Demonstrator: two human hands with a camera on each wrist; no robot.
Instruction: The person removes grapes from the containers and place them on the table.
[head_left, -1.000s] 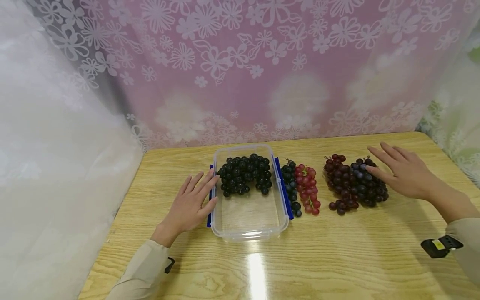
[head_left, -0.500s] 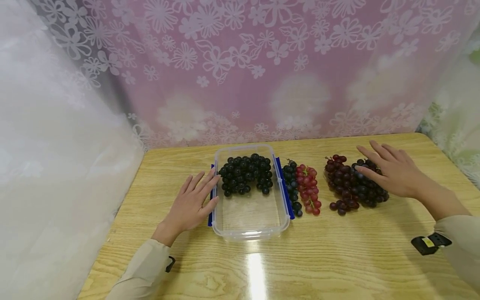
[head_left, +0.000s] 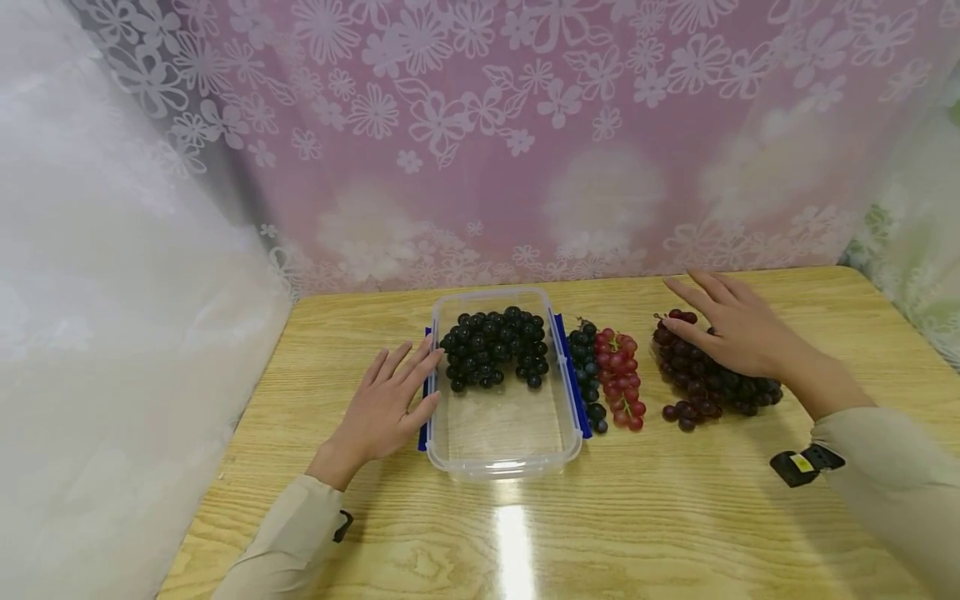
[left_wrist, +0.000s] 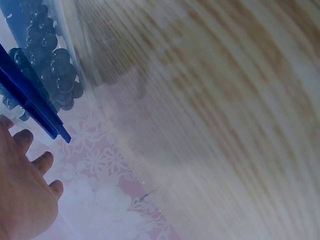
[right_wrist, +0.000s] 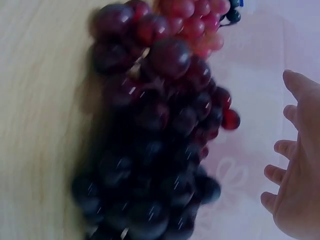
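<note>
A clear plastic box (head_left: pixel 498 462) with blue side clips holds a bunch of black grapes (head_left: pixel 491 346) towards its back. My left hand (head_left: pixel 382 408) lies with extended fingers at the box's left edge, fingertips by the rim. My right hand (head_left: pixel 738 329), fingers spread and holding nothing, hovers over a dark red bunch of grapes (head_left: pixel 686 367) and a blue-black bunch (head_left: pixel 750 392), partly hiding both. In the right wrist view these dark red grapes (right_wrist: pixel 170 60) and blue-black grapes (right_wrist: pixel 145 215) lie apart from the hand (right_wrist: pixel 300 165).
Right of the box lie a narrow dark bunch of grapes (head_left: pixel 588 375) and a light red bunch (head_left: pixel 621 379), side by side. The wooden table (head_left: pixel 645 517) backs onto a pink floral curtain (head_left: pixel 480 167). White cloth (head_left: pixel 112 292) hangs along the left side.
My right hand has moved left, from over the blue-black grapes towards the dark red bunch. The left hand has stayed at the box's edge.
</note>
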